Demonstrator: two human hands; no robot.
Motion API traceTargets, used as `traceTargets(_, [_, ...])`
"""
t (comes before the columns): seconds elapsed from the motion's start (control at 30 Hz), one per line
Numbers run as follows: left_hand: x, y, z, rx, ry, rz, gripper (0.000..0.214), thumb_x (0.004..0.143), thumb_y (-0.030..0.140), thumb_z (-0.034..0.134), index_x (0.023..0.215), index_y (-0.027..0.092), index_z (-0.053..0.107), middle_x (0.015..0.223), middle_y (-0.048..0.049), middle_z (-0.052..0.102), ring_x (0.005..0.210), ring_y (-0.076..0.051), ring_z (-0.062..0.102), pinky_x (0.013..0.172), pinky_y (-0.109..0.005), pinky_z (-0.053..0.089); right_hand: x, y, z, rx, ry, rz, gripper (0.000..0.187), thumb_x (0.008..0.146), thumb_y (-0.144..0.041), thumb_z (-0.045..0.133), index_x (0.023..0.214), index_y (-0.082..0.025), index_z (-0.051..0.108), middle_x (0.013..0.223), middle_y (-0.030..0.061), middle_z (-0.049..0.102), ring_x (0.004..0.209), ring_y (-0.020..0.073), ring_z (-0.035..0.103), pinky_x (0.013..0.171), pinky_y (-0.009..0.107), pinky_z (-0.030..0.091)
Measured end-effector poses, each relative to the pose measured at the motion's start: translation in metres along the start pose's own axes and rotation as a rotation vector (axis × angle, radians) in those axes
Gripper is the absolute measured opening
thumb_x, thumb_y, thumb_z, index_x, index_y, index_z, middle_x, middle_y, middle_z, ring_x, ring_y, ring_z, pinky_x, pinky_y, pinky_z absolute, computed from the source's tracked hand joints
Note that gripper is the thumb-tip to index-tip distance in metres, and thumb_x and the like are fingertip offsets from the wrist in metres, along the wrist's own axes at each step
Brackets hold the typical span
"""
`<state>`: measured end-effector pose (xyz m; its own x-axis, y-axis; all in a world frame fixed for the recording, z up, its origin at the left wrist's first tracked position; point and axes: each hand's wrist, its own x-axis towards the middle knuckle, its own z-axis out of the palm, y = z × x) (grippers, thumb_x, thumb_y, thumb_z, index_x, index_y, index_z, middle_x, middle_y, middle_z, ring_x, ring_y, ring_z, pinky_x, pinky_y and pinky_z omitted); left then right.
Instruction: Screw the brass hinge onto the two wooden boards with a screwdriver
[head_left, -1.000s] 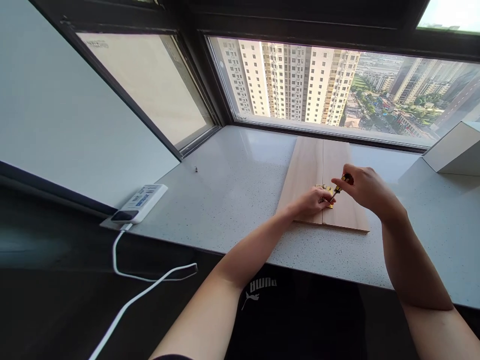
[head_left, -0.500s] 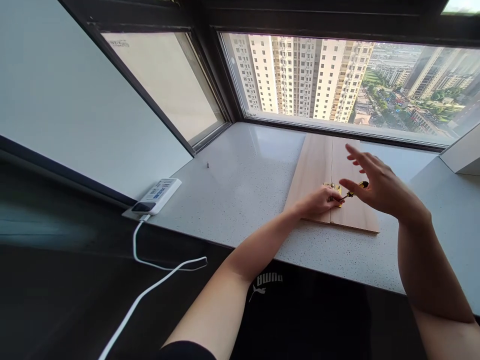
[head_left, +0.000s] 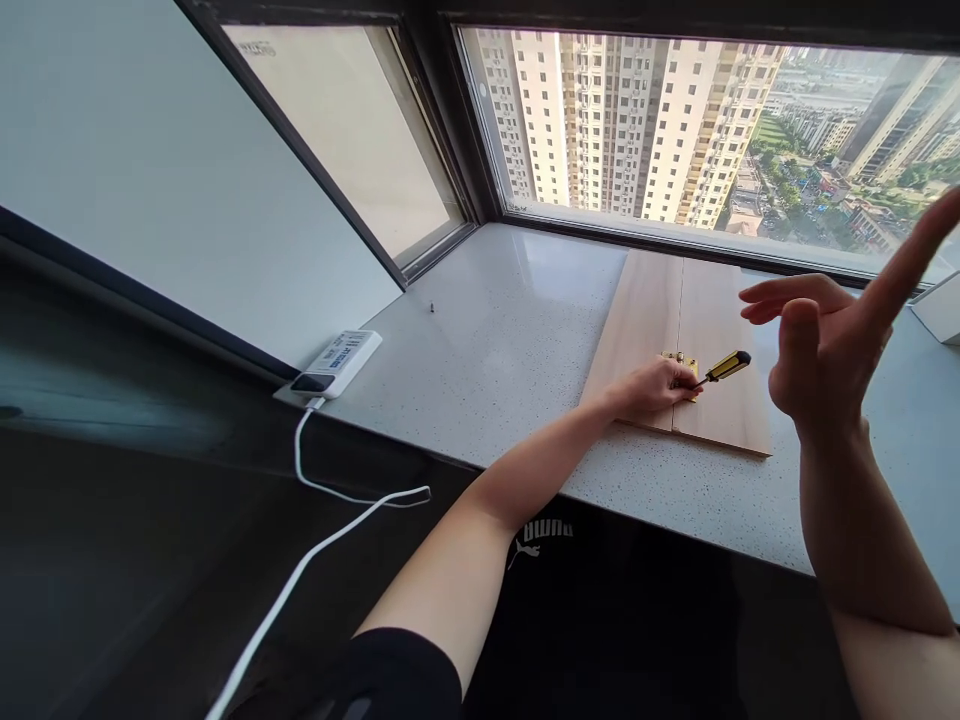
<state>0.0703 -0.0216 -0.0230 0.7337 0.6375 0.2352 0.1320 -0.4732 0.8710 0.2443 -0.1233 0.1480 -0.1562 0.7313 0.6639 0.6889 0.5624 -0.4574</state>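
The two pale boards [head_left: 720, 340] are smooth, matt wood with a fine grain, and the hinge [head_left: 679, 362] on them is shiny brass. The screwdriver [head_left: 727, 367] has a glossy yellow-and-black plastic handle and a metal shaft. The countertop [head_left: 510, 300] is polished, speckled stone. On its left, the power strip [head_left: 337, 362] is smooth white plastic, and its cable [head_left: 300, 580] has a white plastic sheath. Nearest the camera, the shirt [head_left: 600, 620] is matt black cloth.
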Motion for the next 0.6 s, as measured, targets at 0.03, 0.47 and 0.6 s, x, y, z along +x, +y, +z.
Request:
traceTargets(0.03, [0.0,0.0,0.0,0.005,0.004,-0.005,0.012,0.105,0.02,0.079,0.099,0.017,0.088,0.099,-0.0088,0.086,0.093,-0.022,0.077,0.092,-0.038,0.058,-0.001,-0.002,-0.003,-0.008,0.011,-0.013,0.107,0.119,-0.051,0.047,0.188,-0.022,-0.03,0.147,0.0227,0.08,0.122,0.0387,0.083,0.101,0.056,0.069])
traceTargets(0.47, [-0.002,-0.002,-0.002,-0.011,0.007,-0.019,0.015,0.106,0.018,0.08,0.092,0.017,0.087,0.098,-0.0083,0.085,0.094,-0.021,0.076,0.095,-0.036,0.058,-0.011,0.039,0.009,-0.216,-0.556,0.008,0.042,0.113,-0.023,0.05,0.141,-0.015,0.081,0.138,0.0212,0.085,0.127,0.0398,0.082,0.109,0.057,0.066])
traceTargets(0.6, [-0.003,-0.002,-0.002,0.0,0.029,-0.009,0.014,0.105,0.018,0.079,0.094,0.017,0.087,0.1,-0.0082,0.087,0.095,-0.022,0.078,0.093,-0.037,0.058,-0.01,0.043,0.017,-0.199,-0.53,0.001,0.039,0.114,-0.023,0.049,0.134,-0.015,0.082,0.132,0.0225,0.085,0.125,0.0403,0.083,0.109,0.058,0.066])
